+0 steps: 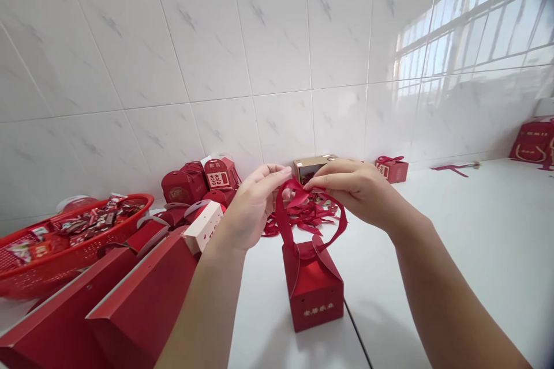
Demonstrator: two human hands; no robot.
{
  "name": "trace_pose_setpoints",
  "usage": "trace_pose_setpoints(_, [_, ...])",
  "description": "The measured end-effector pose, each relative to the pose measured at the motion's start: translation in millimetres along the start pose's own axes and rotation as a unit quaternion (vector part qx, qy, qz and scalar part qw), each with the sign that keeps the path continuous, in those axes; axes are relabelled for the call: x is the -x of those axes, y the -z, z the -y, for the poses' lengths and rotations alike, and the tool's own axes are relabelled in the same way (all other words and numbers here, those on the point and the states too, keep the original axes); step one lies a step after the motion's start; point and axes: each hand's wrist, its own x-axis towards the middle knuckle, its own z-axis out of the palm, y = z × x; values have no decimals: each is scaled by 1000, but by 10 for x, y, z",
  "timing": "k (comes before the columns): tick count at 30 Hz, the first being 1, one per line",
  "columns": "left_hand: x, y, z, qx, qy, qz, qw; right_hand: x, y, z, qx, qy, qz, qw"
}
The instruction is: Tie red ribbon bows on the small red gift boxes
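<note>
A small red gift box (315, 294) with gold lettering stands upright on the white table (467, 253), its curved top flaps folded together. From its top a red ribbon (282, 216) rises in a loop. Both hands are above the box, pinching the ribbon where its two sides meet. My left hand (256, 202) is closed on it from the left, with some fingers hidden behind the ribbon. From the right, my right hand (355, 187) grips it between thumb and fingertips.
Loose red ribbons (307, 216) lie behind the box, near an open cardboard box (310, 168). At left are a red basket (145, 203) of wrapped sweets and large red boxes (147, 294). A bow-tied box (395, 170) sits by the tiled wall (277, 57).
</note>
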Motion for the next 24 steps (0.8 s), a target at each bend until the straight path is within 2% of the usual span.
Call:
trace_pose_setpoints(5, [24,-28,-9,-12,-24,-17,999,-7,-22,54,74,-10,16,997])
trace_pose_setpoints(9, [49,-50,-12,-45,-41,-12,998,-11,-46,56,61,-20,8,998])
trace_pose_setpoints(11, [82,-91,-25,-102,-62,-34,992,-17,-44,63,31,-33,-4,999])
trace_pose_setpoints(13, [124,-140,-45,-194,-95,-84,973,-27,-21,89,-8,-59,-23,998])
trace_pose_setpoints(17, [170,-153,-75,-355,-178,-166,902,-34,86,155,-32,-155,-37,987])
trace_pose_setpoints(19, [167,-85,-78,-416,-202,-187,867,-8,151,147,-11,-215,-8,976])
trace_pose_setpoints(21, [157,31,-80,-477,-190,-196,836,47,208,86,11,-277,66,959])
trace_pose_setpoints(24, [146,273,-81,-561,-92,-176,804,158,252,-109,35,-353,223,908])
